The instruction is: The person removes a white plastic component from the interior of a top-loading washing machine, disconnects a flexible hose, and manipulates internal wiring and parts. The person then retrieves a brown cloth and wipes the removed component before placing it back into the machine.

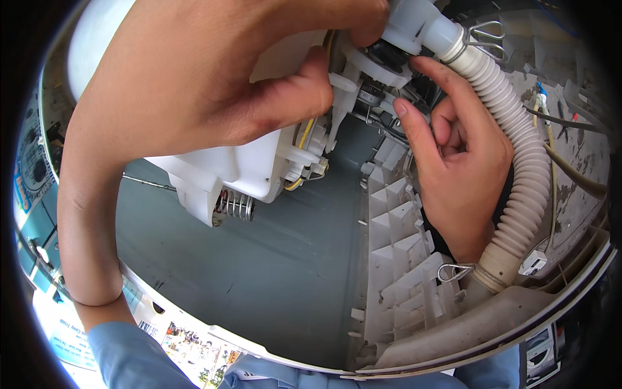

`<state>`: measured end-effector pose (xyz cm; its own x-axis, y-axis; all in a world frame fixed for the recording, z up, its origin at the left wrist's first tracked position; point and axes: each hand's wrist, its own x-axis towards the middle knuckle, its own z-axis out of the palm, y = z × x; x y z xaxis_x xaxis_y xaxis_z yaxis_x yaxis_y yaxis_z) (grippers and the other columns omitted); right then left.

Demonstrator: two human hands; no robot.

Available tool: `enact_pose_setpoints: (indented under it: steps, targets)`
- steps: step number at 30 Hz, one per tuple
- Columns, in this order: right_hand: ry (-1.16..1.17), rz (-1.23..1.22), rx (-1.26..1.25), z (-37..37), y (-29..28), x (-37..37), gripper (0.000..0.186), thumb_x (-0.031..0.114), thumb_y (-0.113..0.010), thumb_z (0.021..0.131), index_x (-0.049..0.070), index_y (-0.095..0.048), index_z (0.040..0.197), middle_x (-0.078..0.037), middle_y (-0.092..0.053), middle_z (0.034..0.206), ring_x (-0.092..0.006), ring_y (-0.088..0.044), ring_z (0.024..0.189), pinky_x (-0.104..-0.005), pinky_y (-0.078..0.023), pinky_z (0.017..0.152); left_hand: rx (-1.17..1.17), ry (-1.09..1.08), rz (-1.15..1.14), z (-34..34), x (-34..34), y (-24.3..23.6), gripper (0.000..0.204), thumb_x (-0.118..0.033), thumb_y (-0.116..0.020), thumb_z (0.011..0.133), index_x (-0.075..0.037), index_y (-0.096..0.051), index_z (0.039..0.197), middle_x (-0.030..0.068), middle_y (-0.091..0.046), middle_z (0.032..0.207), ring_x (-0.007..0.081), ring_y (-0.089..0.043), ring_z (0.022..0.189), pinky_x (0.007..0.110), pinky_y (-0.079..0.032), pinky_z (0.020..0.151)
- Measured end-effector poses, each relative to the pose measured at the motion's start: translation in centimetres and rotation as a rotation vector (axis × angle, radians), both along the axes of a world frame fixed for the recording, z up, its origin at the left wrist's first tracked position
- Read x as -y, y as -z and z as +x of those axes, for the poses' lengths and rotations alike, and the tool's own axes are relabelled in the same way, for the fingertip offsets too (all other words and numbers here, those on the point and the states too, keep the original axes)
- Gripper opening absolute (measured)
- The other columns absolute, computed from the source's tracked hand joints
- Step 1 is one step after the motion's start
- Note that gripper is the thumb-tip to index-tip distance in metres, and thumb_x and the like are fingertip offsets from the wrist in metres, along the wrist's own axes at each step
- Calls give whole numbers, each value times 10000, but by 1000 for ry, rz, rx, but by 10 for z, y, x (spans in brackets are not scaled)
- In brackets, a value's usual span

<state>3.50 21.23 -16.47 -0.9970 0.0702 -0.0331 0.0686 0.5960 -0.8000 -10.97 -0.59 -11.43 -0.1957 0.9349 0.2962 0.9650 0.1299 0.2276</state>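
My left hand (207, 78) arches over a white plastic assembly (240, 165), its fingers curled round the upper part, thumb against it. A metal spring (233, 204) and yellow wires show on the assembly's underside. At upper centre a translucent white fitting (414, 19) sits above a black round part (387, 57). My right hand (466, 162) has its index fingertip at that black part, thumb raised apart and other fingers bent, with nothing visible held. A ribbed white hose (525, 142) runs from the fitting down past my right hand, with wire clamps at both ends.
All this is inside an open appliance casing with a grey panel (259, 259), a ribbed plastic base (395, 285) and a curved rim (453, 363). Cables (576, 123) and a small white connector (533, 262) lie at the right. Printed stickers (194, 343) show beyond the lower rim.
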Motion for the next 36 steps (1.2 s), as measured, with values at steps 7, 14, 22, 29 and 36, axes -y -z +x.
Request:
enact_pose_setpoints:
  steps: [7, 14, 22, 29, 36]
  targets:
    - [-31, 136, -252, -4, 11, 6, 276, 36, -850, 817, 28, -775, 1083, 34, -404, 669, -42, -347, 583, -231, -262, 511, 37, -73, -96, 22, 20, -15, 180, -163, -683, 789, -19, -722, 888, 128, -641, 1062, 270, -616, 923, 445, -454, 861]
    - [43, 126, -375, -5, 22, 6, 204, 19, -779, 859, -29, -725, 1050, -78, -633, 815, -108, -477, 596, -259, -396, 561, 77, -105, -147, 34, 21, -17, 160, -139, -686, 820, -12, -722, 911, 122, -653, 987, 248, -615, 835, 405, -458, 790]
    - [110, 88, -305, -14, -2, 27, 164, -21, -725, 903, -65, -677, 1053, -45, -577, 774, -63, -414, 588, -215, -334, 538, 92, -158, -212, 47, 22, -24, 136, -111, -691, 856, -5, -721, 936, 116, -667, 901, 224, -614, 735, 360, -464, 709]
    - [30, 19, -516, -15, 32, 20, 138, 35, -718, 929, -10, -665, 1048, -103, -633, 793, -159, -525, 588, -283, -426, 561, 273, -305, -298, 65, 15, -54, 116, -87, -694, 887, 1, -720, 959, 110, -679, 826, 203, -613, 647, 321, -469, 638]
    - [-26, 106, -560, -19, 19, 1, 156, 99, -730, 920, 20, -671, 1042, -160, -709, 889, -365, -703, 782, -398, -543, 668, 1013, -572, -622, 122, 0, -88, 90, -68, -691, 911, 1, -726, 956, 132, -699, 784, 218, -649, 598, 326, -502, 597]
